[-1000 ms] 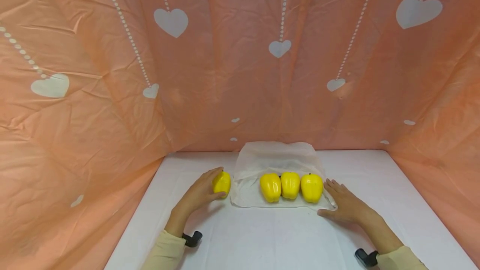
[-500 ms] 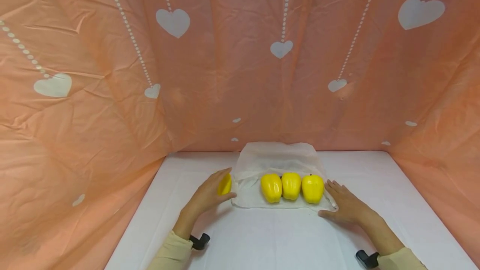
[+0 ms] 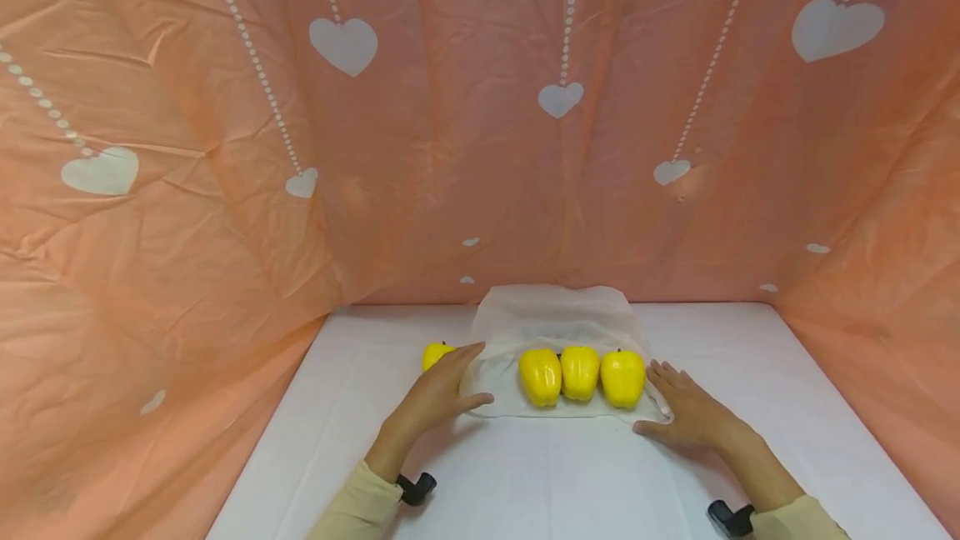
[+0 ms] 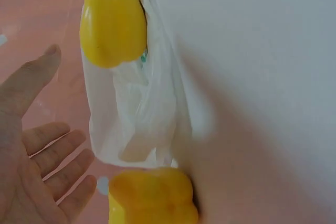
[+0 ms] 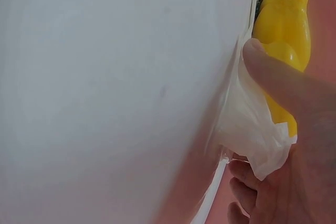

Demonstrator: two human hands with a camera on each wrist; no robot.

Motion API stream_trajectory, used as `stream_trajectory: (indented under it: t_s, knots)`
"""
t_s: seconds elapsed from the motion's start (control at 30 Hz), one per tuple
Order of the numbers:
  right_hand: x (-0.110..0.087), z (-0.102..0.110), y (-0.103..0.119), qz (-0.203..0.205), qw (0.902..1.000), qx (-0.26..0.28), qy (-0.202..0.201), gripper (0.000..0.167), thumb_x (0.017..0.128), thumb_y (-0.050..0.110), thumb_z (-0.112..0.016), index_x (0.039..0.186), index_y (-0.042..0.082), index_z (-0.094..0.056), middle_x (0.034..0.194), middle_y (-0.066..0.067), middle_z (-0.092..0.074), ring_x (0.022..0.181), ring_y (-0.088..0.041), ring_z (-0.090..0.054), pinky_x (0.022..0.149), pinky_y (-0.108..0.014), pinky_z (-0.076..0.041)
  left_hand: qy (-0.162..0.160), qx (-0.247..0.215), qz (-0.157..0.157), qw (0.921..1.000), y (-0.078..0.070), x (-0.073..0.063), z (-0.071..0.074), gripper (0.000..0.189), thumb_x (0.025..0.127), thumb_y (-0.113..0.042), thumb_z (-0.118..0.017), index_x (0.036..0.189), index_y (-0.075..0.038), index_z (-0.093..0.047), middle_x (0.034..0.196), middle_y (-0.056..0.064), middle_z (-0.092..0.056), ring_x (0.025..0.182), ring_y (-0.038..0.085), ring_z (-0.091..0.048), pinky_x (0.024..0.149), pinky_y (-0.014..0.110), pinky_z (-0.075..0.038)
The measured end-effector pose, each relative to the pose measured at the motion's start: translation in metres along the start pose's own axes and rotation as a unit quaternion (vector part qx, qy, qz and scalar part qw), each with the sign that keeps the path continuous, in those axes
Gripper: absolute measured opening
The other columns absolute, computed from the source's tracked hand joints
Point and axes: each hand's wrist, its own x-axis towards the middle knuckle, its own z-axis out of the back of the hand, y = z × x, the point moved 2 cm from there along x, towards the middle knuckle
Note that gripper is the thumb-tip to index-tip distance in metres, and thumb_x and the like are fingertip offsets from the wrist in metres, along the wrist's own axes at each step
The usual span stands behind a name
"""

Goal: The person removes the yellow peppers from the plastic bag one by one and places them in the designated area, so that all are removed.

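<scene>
Three yellow bell peppers stand in a row on a thin white bag [image 3: 498,398]: a left one [image 3: 540,377], a middle one [image 3: 580,372] and a right one [image 3: 622,378]. A separate yellow bell pepper [image 3: 437,354] sits on the table left of the bag, partly hidden behind my left hand [image 3: 438,394]. That hand holds nothing; its thumb and fingers are spread at the bag's left end. My right hand [image 3: 690,408] rests beside the right pepper, fingers extended and thumb apart, with the bag's loose edge [image 5: 254,135] lying against the palm in the right wrist view.
A white-covered table [image 3: 555,473] lies under everything. Behind it and at both sides hangs an orange-pink curtain [image 3: 480,157] printed with white hearts. Black straps with small devices are worn on both wrists, such as the left device [image 3: 417,489].
My left hand has moved right, from around the separate pepper to the bag's left end, leaving that pepper behind on the table. The right hand and the row of peppers stay in place.
</scene>
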Motion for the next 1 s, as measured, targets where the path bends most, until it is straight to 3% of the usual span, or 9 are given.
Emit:
stream_trajectory:
  t_s: [0.8,1.0]
  knots:
    - [0.003,-0.002,-0.004,-0.004,1.0,0.005,0.005,0.114,0.087,0.061,-0.081,0.162,-0.01,-0.034,0.167,-0.036,-0.029,0.155,-0.056,-0.025,0.126,-0.072,-0.019,0.043,0.017,0.022,0.9987,-0.03,0.021,-0.031,0.091,0.095,-0.05,-0.08,0.165,-0.008,-0.04,0.165,0.013,-0.048,0.151,0.034,-0.047,0.125,0.052,-0.039]
    - [0.004,-0.003,-0.004,-0.001,1.0,0.003,0.004,0.114,0.087,0.061,-0.081,0.161,-0.011,-0.034,0.167,-0.036,-0.029,0.155,-0.056,-0.026,0.126,-0.071,-0.019,0.037,0.03,0.016,0.9987,-0.038,0.027,-0.039,0.093,0.095,-0.052,-0.08,0.165,-0.005,-0.041,0.164,0.014,-0.05,0.149,0.034,-0.049,0.124,0.051,-0.04]
